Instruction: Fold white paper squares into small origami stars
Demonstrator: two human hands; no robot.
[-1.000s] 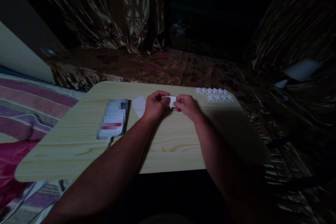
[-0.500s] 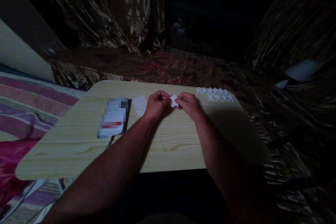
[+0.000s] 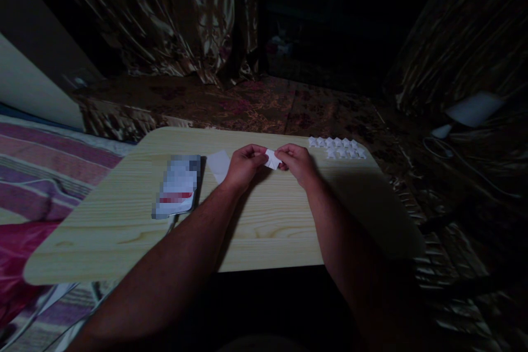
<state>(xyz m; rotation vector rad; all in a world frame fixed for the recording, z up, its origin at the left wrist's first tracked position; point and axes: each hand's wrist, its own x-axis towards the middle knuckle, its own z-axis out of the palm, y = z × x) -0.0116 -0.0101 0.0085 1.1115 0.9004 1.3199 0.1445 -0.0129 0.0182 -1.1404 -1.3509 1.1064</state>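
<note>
Between my two hands is a small piece of folded white paper, with crease lines on the side facing me. My left hand pinches its left edge between thumb and fingers. On the other side my right hand is closed on the right edge, thumb on top. Both hands are just over the middle of the wooden table. A flat sheet of white paper lies beside my left hand, partly covered by it. To the right stand two rows of small folded white paper pieces.
A phone, its surface blurred out, lies on the table's left with a cable attached. Striped bedding borders the table on the left. Behind hang dark patterned curtains. A white lamp is at the right.
The folded paper has turned slightly between my fingers and shows a different face with more crease lines. My right fingertips have shifted up a little along it. The other things have not moved.
</note>
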